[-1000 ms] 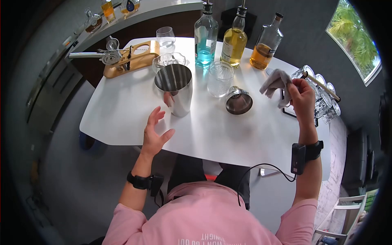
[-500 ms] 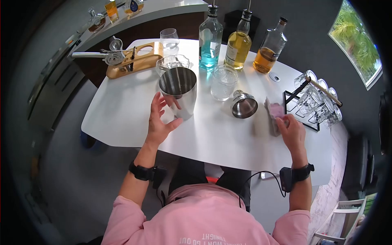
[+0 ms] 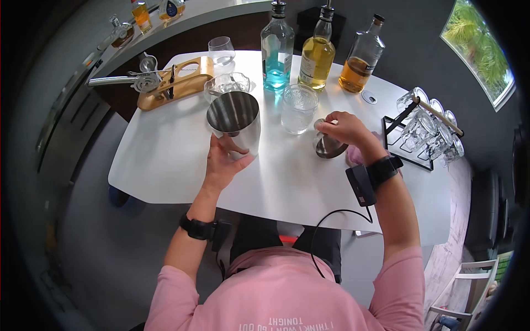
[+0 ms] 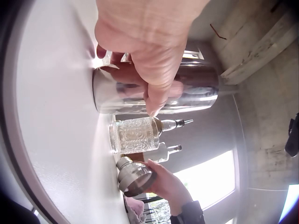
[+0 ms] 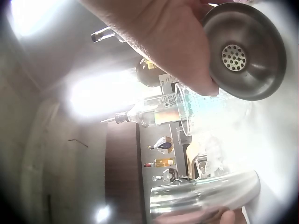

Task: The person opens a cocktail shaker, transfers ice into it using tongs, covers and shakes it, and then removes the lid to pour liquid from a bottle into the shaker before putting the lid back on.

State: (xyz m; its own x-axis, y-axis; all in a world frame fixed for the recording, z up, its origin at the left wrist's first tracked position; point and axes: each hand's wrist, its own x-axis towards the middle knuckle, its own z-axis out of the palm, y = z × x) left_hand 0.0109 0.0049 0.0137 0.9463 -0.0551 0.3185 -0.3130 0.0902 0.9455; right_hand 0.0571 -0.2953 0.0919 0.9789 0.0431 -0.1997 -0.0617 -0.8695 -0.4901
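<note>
My left hand [image 3: 222, 164] grips the lower part of a tall steel shaker tin [image 3: 249, 128], which stands upright with its mouth open. Its thumb lies along the near side of the tin, seen closely in the left wrist view. At the right, my other hand [image 3: 349, 130] holds the steel shaker top [image 3: 330, 148], tilted on its side. In the right wrist view, the strainer holes [image 5: 233, 58] show inside the top's wide opening. A clear textured glass [image 3: 299, 113] stands between tin and top. The grey-pink cloth [image 3: 355, 156] lies partly hidden under my right forearm.
Three bottles, one with blue liquid [image 3: 277, 60], one yellow [image 3: 316, 62] and one amber [image 3: 359, 66], line the back. A wooden bar-tool stand [image 3: 187, 88], a glass bowl [image 3: 229, 84] and a tumbler [image 3: 221, 52] occupy the back left. Upturned mugs hang on a black rack [image 3: 408, 151] at right.
My right hand laid the cloth on the table, let go of it, and moved left to take hold of the shaker top. My left hand closed in on the tin and now grips it.
</note>
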